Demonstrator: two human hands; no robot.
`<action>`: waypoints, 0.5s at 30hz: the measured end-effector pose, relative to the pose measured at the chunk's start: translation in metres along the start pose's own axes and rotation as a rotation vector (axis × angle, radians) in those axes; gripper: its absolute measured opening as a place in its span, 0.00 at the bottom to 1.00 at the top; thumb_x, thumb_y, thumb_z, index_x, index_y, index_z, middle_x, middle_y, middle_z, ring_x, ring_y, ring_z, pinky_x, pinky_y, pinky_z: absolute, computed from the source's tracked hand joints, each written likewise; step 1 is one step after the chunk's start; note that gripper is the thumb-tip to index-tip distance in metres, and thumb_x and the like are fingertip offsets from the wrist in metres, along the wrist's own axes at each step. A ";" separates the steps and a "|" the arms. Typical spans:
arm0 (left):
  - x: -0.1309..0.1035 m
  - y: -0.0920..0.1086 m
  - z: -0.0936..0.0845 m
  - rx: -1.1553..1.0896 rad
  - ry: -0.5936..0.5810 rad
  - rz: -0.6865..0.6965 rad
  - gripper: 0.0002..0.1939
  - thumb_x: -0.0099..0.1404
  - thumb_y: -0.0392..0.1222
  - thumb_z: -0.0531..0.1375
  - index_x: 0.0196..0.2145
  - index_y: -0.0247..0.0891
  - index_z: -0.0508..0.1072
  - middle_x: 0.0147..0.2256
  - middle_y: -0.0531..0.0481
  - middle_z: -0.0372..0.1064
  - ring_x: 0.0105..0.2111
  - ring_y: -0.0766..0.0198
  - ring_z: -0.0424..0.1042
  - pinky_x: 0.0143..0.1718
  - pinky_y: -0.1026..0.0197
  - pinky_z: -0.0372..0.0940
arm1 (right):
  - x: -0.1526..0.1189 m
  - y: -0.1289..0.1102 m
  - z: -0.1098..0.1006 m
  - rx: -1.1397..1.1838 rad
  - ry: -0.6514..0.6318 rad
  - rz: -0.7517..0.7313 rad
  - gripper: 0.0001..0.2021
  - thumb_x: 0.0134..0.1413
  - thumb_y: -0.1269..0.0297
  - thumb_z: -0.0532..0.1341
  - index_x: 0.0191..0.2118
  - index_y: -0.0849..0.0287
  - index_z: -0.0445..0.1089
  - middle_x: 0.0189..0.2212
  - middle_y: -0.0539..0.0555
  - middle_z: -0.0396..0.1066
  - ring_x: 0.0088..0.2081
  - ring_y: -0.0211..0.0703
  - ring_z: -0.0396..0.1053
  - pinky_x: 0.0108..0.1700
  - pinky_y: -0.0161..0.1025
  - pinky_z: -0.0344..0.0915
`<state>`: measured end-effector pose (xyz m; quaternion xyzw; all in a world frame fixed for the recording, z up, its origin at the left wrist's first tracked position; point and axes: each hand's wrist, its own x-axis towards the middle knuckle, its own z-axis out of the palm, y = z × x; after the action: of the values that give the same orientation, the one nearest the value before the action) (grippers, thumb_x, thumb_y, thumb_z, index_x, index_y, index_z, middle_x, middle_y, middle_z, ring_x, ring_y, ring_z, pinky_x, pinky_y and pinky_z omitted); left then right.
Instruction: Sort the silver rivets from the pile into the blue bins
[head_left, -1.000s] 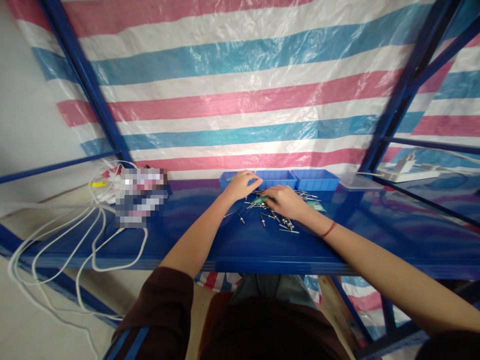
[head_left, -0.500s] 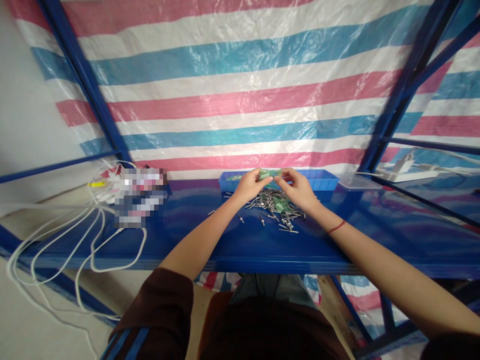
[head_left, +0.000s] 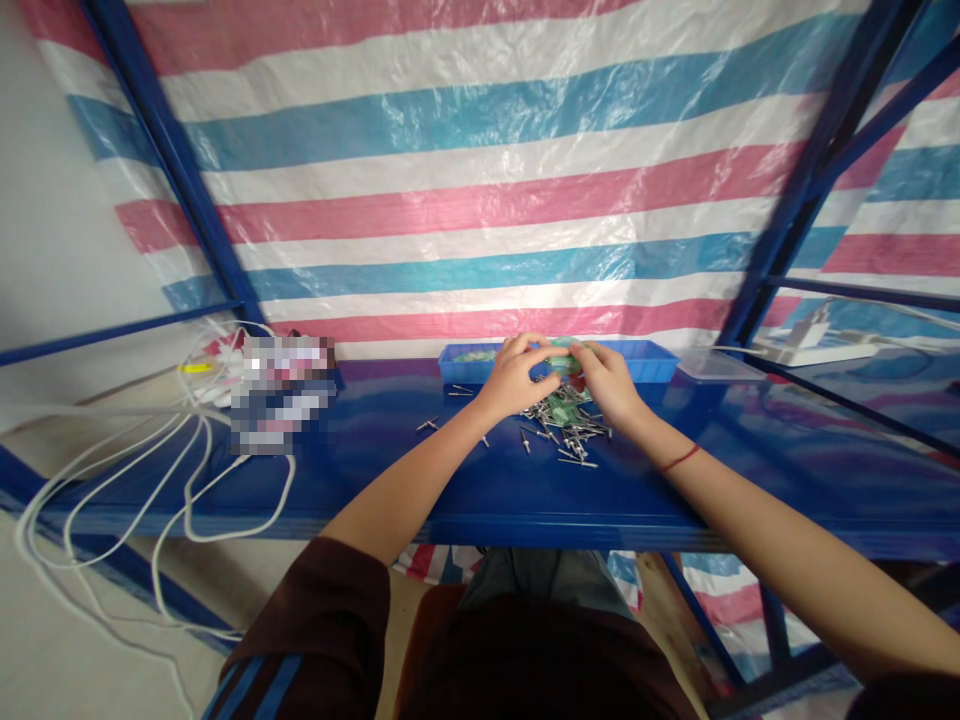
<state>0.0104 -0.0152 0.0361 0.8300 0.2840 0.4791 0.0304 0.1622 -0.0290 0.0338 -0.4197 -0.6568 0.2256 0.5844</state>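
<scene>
Blue table (head_left: pixel 360 450), shiny top, blue posts (head_left: pixel 184 190) either side, striped plastic sheet (head_left: pixel 480 200) hung behind. White cables (head_left: pixel 169 480) loop over the left end; power strip (head_left: pixel 825 345) at right, clear plastic lid (head_left: pixel 720 364) nearer the middle. Blue bins (head_left: pixel 656 362) line the back edge, some pale green stuff in the left one.

Both forearms reach forward and converge. Left hand (head_left: pixel 517 375) has thumb and index apart, fingertips at the green packet (head_left: pixel 561 352); can't tell if it grips. Right hand (head_left: pixel 607 380), red band on wrist, pinches the packet's right side, thumb toward the left hand.

Packet is up between the hands, in front of the bins, above the pile of rivets (head_left: pixel 577 430). Partly covered by fingers, so long axis unclear. More green plastic lies in the pile. Rivets point every way: one at the near edge lies left-right, another beside it points toward the person.
</scene>
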 end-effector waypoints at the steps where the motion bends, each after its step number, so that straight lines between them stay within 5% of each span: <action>1: 0.000 0.000 0.001 -0.021 -0.021 -0.032 0.16 0.54 0.35 0.61 0.43 0.43 0.73 0.43 0.47 0.66 0.45 0.59 0.64 0.51 0.53 0.59 | 0.000 0.000 -0.002 -0.086 0.049 -0.046 0.16 0.55 0.50 0.52 0.25 0.56 0.62 0.17 0.49 0.61 0.20 0.39 0.59 0.23 0.36 0.55; 4: 0.001 -0.001 0.003 -0.187 -0.070 -0.213 0.14 0.60 0.43 0.58 0.44 0.40 0.72 0.38 0.46 0.69 0.38 0.62 0.68 0.44 0.56 0.63 | -0.002 0.000 -0.005 -0.357 0.129 -0.225 0.15 0.57 0.52 0.50 0.29 0.57 0.65 0.21 0.52 0.65 0.24 0.41 0.62 0.28 0.38 0.57; 8: 0.002 -0.003 0.009 -0.535 -0.112 -0.464 0.19 0.64 0.53 0.52 0.40 0.37 0.72 0.39 0.44 0.71 0.34 0.63 0.71 0.34 0.60 0.66 | -0.005 0.004 -0.004 -0.549 0.004 -0.415 0.13 0.57 0.55 0.52 0.36 0.59 0.67 0.30 0.57 0.69 0.30 0.45 0.65 0.33 0.41 0.60; 15: 0.005 -0.028 0.004 -0.642 0.058 -0.608 0.12 0.62 0.46 0.57 0.39 0.35 0.71 0.37 0.45 0.72 0.30 0.66 0.72 0.31 0.63 0.67 | -0.008 0.002 0.003 -0.595 -0.183 -0.554 0.15 0.56 0.61 0.53 0.47 0.58 0.66 0.43 0.60 0.68 0.45 0.51 0.65 0.45 0.47 0.62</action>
<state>0.0036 0.0121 0.0289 0.6434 0.3529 0.5355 0.4180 0.1592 -0.0342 0.0271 -0.3560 -0.8307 -0.1034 0.4153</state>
